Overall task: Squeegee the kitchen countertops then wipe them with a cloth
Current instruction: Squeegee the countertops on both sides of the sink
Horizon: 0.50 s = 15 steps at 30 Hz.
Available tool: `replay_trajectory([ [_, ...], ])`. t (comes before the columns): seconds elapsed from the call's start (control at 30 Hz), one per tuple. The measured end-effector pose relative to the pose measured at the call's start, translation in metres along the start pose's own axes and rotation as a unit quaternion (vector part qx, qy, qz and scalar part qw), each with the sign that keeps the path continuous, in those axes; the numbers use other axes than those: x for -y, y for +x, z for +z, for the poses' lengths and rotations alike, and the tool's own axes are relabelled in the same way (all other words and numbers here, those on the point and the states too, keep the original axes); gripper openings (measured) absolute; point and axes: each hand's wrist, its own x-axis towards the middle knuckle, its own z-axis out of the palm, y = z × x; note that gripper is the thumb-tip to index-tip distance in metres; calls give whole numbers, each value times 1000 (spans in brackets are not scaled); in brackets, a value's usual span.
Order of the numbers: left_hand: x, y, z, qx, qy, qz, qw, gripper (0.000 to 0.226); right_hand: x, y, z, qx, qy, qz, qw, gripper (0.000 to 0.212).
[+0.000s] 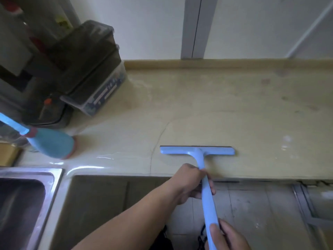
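A light blue squeegee [197,151] is seen in the lower middle of the frame, its dark rubber blade laid flat against the beige worktop [225,105] close to the front edge. Its long handle runs down and slightly right, past the worktop edge, toward the bottom of the frame. The handle is gripped by both hands: the left hand [193,183] is curled round it just below the head, at the worktop's front edge, and the right hand [228,236] is closed round its lower end at the bottom of the frame. The two hands are set apart along the handle. Wet streaks and glints are visible on the worktop, left of the blade and at the right. At the left of the frame a blue spray bottle [50,144] with a red collar is seen on the worktop, blurred. Behind it a dark appliance [46,112] and a clear container with a dark lid [93,69] are placed toward the upper left. A steel sink [30,195] is set in the lower left corner. Tiled floor [252,204] is visible below the worktop edge.
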Motion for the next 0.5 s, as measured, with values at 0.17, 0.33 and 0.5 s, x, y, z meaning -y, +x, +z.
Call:
replay_trajectory([
  [0.17, -9, -11, -50, -22, -37, 33, 999, 28, 35, -5, 38, 90, -13, -13, 996, 17],
  [0.33, -13, -20, -122, -80, -39, 25, 996, 28, 71, 8, 93, 150, -54, 8, 987, 18],
  [0.5, -3, -23, -145, -72, -27, 6, 997, 27, 65, 5, 123, 150, -34, 28, 988, 17],
])
